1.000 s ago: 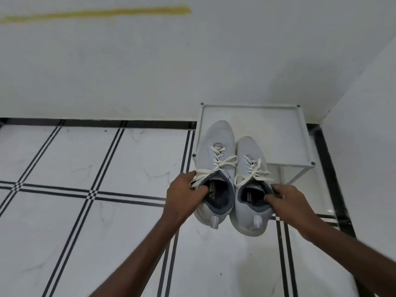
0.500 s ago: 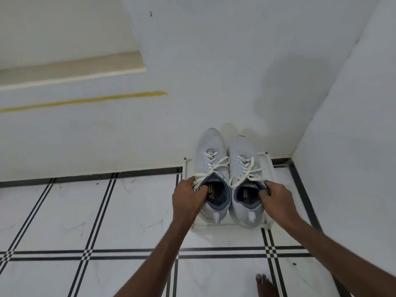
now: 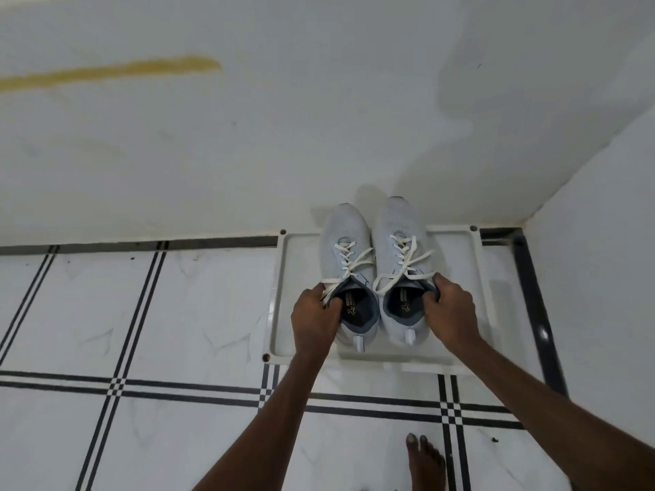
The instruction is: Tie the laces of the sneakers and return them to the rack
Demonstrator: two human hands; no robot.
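Note:
Two light grey sneakers with white laces stand side by side on the white rack (image 3: pixel 457 249), toes toward the wall. My left hand (image 3: pixel 313 318) grips the collar of the left sneaker (image 3: pixel 345 235), thumb inside the opening. My right hand (image 3: pixel 450 313) grips the outer collar of the right sneaker (image 3: pixel 398 225) the same way. The laces on both shoes are tied in bows over the tongues. The heels sit close to the rack's front rim.
The rack stands in a corner, with a white wall (image 3: pixel 248 154) behind and another wall (image 3: pixel 602 260) to the right. White tiled floor (image 3: pixel 159 313) with black lines spreads to the left and front. My bare foot (image 3: pixel 423 462) stands on the floor below.
The sneakers have gone from being held in front of the rack to standing over its top tray. Both hands kept their grip and moved forward and down with them.

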